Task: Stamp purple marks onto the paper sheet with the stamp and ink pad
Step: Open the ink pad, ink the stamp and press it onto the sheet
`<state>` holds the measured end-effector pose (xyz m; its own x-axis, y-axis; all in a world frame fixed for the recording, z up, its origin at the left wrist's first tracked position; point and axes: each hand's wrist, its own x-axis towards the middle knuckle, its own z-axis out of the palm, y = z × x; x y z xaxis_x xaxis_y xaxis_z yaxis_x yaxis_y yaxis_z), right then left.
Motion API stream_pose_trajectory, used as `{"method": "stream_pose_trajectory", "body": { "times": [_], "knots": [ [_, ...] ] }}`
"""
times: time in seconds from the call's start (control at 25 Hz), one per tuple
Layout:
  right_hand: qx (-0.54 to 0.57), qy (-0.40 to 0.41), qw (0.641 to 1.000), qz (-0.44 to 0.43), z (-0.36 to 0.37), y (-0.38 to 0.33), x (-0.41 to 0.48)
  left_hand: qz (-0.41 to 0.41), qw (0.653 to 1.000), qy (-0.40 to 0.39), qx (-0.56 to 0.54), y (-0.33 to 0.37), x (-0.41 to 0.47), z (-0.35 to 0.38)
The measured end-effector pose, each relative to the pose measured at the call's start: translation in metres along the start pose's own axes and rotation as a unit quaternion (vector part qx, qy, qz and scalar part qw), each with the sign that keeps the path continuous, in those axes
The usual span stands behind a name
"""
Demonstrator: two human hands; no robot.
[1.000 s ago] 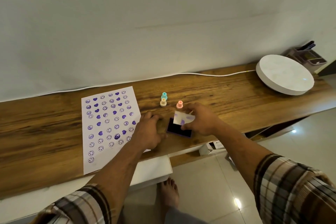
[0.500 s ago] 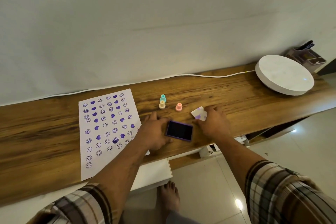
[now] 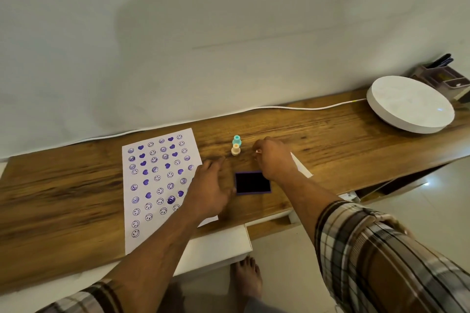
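Your right hand [image 3: 273,157] pinches a pink stamp [image 3: 257,152] (light, rigid; grip its stem), left hand [image 3: 209,187] spread flat beside the ink pad [image 3: 252,183].

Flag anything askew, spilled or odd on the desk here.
The stamped paper sheet lies skewed to the desk edge, its near right corner under the left hand. One smudged, over-inked mark stands out. The ink pad sits open; no ink spilled.
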<state>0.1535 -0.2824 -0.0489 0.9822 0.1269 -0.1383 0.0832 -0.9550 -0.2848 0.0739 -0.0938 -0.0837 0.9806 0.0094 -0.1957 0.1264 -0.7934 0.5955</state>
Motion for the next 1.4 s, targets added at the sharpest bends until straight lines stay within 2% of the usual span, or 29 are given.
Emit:
{"method": "stream_pose_trajectory", "body": {
  "times": [0.08,0.12,0.16,0.24,0.28,0.44,0.56,0.68,0.72,0.84,0.96,1.04,1.12,1.24,1.4],
  "knots": [
    [0.03,0.017,0.999,0.028,-0.001,-0.001,-0.004,0.004,0.999,0.035,-0.028,-0.002,-0.006,-0.011],
    [0.101,0.038,0.992,0.06,-0.002,-0.001,-0.009,0.004,0.998,0.051,-0.044,0.0,-0.009,-0.016],
    [0.221,0.057,0.969,0.099,-0.004,-0.002,-0.015,0.001,0.996,0.063,-0.067,0.003,-0.012,-0.02],
    [0.485,0.052,0.86,0.151,-0.007,-0.011,-0.034,-0.01,0.99,0.065,-0.128,0.014,-0.017,-0.028],
    [0.556,0.034,0.816,0.154,-0.007,-0.017,-0.044,-0.009,0.986,0.057,-0.155,0.02,-0.019,-0.031],
    [0.66,-0.01,0.742,0.118,-0.006,-0.03,-0.074,0.009,0.97,0.059,-0.235,0.039,-0.033,-0.04],
    [0.68,-0.024,0.726,0.101,-0.011,-0.034,-0.083,0.006,0.96,0.083,-0.266,0.038,-0.04,-0.05],
    [0.723,-0.04,0.679,0.122,-0.008,-0.039,-0.091,0.002,0.958,0.078,-0.277,0.036,-0.042,-0.055],
    [0.725,-0.032,0.675,0.131,-0.005,-0.04,-0.095,-0.001,0.958,0.07,-0.277,0.035,-0.042,-0.053],
    [0.68,0.033,0.721,0.131,0.008,-0.041,-0.103,-0.022,0.957,0.035,-0.288,0.031,-0.043,-0.045],
    [0.653,0.081,0.746,0.104,0.021,-0.037,-0.106,-0.049,0.932,0.0,-0.36,0.023,-0.039,-0.036],
    [0.631,0.132,0.752,0.141,0.027,-0.032,-0.101,-0.082,0.922,0.025,-0.377,0.015,-0.033,-0.035],
    [0.595,0.186,0.766,0.158,0.028,-0.026,-0.095,-0.09,0.939,0.086,-0.32,0.008,-0.031,-0.033],
    [0.501,0.211,0.826,0.151,0.034,-0.02,-0.091,-0.072,0.951,0.119,-0.278,0.002,-0.029,-0.018],
    [0.349,0.171,0.914,0.117,0.052,-0.014,-0.089,-0.026,0.981,0.056,-0.186,-0.005,-0.025,0.006]
  ]
}}
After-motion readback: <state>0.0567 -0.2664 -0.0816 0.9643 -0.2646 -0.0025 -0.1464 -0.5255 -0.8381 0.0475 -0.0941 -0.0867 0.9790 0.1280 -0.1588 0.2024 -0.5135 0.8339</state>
